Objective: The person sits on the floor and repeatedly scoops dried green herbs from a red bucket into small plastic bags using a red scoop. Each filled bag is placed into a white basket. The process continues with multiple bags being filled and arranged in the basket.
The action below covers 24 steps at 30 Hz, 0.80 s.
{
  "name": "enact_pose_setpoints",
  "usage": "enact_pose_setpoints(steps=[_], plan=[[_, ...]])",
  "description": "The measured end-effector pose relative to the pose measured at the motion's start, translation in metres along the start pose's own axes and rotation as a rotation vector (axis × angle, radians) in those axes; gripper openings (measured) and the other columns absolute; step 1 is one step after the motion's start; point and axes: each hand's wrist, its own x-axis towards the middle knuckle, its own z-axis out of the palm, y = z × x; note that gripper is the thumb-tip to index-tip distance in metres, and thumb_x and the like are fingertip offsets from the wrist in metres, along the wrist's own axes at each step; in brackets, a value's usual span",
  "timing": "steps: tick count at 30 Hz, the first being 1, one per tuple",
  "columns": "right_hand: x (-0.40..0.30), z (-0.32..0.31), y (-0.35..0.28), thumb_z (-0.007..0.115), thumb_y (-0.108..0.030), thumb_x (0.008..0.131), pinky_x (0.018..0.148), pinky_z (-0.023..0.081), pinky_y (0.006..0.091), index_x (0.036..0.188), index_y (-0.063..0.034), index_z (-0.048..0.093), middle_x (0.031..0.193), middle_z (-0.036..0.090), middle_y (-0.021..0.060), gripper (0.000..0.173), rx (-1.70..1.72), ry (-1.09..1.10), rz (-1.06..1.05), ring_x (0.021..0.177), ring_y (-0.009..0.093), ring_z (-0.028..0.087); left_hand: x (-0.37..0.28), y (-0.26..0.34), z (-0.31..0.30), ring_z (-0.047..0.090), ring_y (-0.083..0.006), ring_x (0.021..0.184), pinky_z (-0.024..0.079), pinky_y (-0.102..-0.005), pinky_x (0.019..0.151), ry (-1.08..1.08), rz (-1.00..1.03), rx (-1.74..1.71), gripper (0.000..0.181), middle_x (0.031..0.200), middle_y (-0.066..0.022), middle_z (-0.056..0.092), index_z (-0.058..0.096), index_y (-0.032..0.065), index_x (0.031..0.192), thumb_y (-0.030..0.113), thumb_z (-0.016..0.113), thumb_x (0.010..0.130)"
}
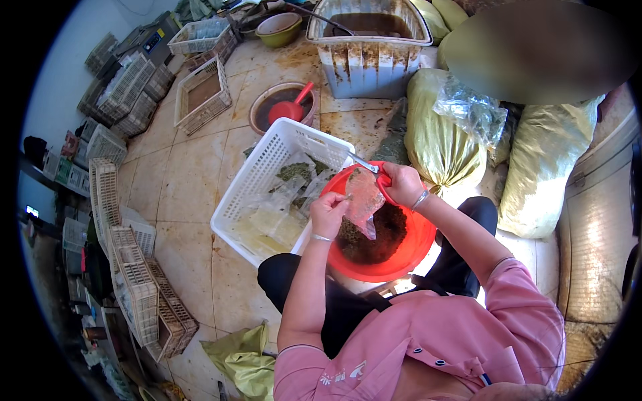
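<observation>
My left hand (pixel 328 214) pinches the edge of a clear plastic bag (pixel 363 198) with green bits clinging inside. In my right hand (pixel 401 184) are red-handled scissors (pixel 370 165), their blades pointing up and left beside the bag's top. Below the bag stands a red plastic basin (pixel 421 240) holding a dark, leafy, chopped-looking mass (pixel 373 243). Left of the basin, a white perforated crate (pixel 241 195) contains clear bags (pixel 278 198), some with green leafy contents (pixel 296 171) and some flattened with yellowish contents (pixel 266 225).
Ahead stands a stained white tub (pixel 371 65) of brown liquid, near a bucket (pixel 256 113) with a red dipper (pixel 287 111). Tied yellow-green sacks (pixel 444 140) lie to the right. Plastic crates (pixel 135 280) line the left side; a crumpled sack (pixel 246 358) lies behind on the tiles.
</observation>
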Motion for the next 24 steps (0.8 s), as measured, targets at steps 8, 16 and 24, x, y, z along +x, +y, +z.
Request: enact_pose_setpoints(steps=[8, 16, 24], plan=[[0.014, 0.007, 0.005, 0.061, -0.022, 0.076, 0.064, 0.048, 0.0422, 0.087, -0.0071, 0.061, 0.078, 0.062, 0.0184, 0.018, 0.072, -0.094, 0.022, 0.074, 0.037, 0.06, -0.002, -0.006, -0.008, 0.055, -0.0046, 0.067, 0.046, -0.0197, 0.063, -0.053, 0.019, 0.002, 0.005, 0.075, 0.0011, 0.062, 0.064, -0.0001, 0.081, -0.002, 0.063, 0.077], [0.01, 0.013, -0.003, 0.062, -0.02, 0.075, 0.062, 0.047, 0.0426, 0.088, -0.0076, 0.058, 0.074, 0.06, 0.0177, 0.018, 0.108, 0.023, -0.003, 0.071, 0.037, 0.059, -0.003, -0.003, -0.009, 0.056, -0.0051, 0.07, 0.047, -0.0205, 0.066, -0.078, 0.027, -0.083, 0.005, 0.078, 0.0003, 0.063, 0.064, 0.0002, 0.083, -0.002, 0.063, 0.079], [0.012, 0.001, 0.003, 0.059, -0.016, 0.075, 0.059, 0.047, 0.0427, 0.081, -0.0089, 0.058, 0.071, 0.06, 0.015, 0.01, 0.049, 0.036, -0.04, 0.067, 0.036, 0.059, -0.001, 0.003, -0.012, 0.057, -0.0065, 0.073, 0.047, -0.0214, 0.07, -0.007, 0.037, 0.023, 0.006, 0.082, -0.0016, 0.065, 0.064, -0.0014, 0.084, -0.003, 0.062, 0.079]])
